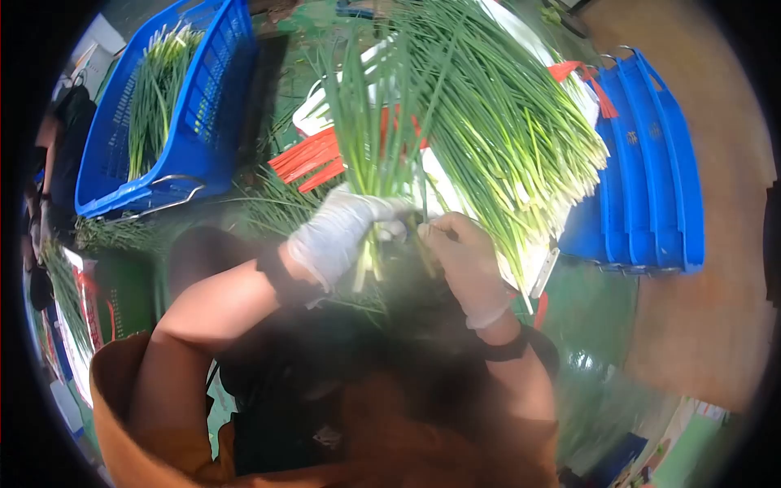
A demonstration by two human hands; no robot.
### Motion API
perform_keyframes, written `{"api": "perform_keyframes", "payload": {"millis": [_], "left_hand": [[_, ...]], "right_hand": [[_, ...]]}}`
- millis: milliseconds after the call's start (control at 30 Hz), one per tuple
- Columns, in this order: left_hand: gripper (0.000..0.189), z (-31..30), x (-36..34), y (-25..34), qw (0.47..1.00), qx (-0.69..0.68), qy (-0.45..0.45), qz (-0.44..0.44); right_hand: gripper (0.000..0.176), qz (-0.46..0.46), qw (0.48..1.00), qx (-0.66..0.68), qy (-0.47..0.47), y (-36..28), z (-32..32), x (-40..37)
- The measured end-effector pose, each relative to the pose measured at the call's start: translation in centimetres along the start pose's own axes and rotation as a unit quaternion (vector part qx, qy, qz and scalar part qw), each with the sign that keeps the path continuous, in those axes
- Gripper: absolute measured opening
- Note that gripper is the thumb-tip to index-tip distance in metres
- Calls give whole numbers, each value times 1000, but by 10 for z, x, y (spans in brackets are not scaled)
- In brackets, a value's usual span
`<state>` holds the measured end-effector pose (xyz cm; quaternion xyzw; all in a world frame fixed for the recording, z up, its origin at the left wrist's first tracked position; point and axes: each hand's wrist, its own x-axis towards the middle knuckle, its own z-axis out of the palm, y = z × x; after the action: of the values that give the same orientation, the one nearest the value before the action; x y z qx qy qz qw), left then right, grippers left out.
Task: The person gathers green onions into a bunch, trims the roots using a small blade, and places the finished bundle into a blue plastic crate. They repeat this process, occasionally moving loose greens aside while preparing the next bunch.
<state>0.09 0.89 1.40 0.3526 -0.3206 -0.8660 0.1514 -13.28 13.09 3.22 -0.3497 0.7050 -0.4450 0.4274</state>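
Observation:
My left hand (342,232), in a pale glove, is closed around a small upright bunch of green onions (366,150). Their leaves point away from me and the pale root ends stick out below my fist. Close by on the right, my gloved right hand (468,264) pinches a thin green onion stalk (425,248) between thumb and fingers. Just beyond my hands lies a large pile of green onions (504,130), root ends toward the lower right, on a white surface. Red plastic strips (313,159) lie behind my left hand, partly covered by the bunch.
At the upper left stands a blue crate (215,89) holding more green onions (159,102). Stacked blue crates (651,163) are at the right. Loose green scraps lie on the green floor (586,313). Other people's arms show at the far left edge.

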Motion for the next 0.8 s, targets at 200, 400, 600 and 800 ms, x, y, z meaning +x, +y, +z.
{"api": "perform_keyframes", "payload": {"millis": [200,400,600,800], "left_hand": [[26,-29,11,55,980,18,105,169],[34,-32,6,64,975,-88,101,176],[28,-10,-1,29,998,-69,-5,13],[25,14,-6,10,999,-9,-38,-16]], "right_hand": [[23,-14,902,-264,-342,-3,-28,-7],[27,-110,759,-615,183,30,-83,31],[27,-65,908,-397,118,2,-66,18],[15,-168,958,-231,-18,6,-11,7]]}}
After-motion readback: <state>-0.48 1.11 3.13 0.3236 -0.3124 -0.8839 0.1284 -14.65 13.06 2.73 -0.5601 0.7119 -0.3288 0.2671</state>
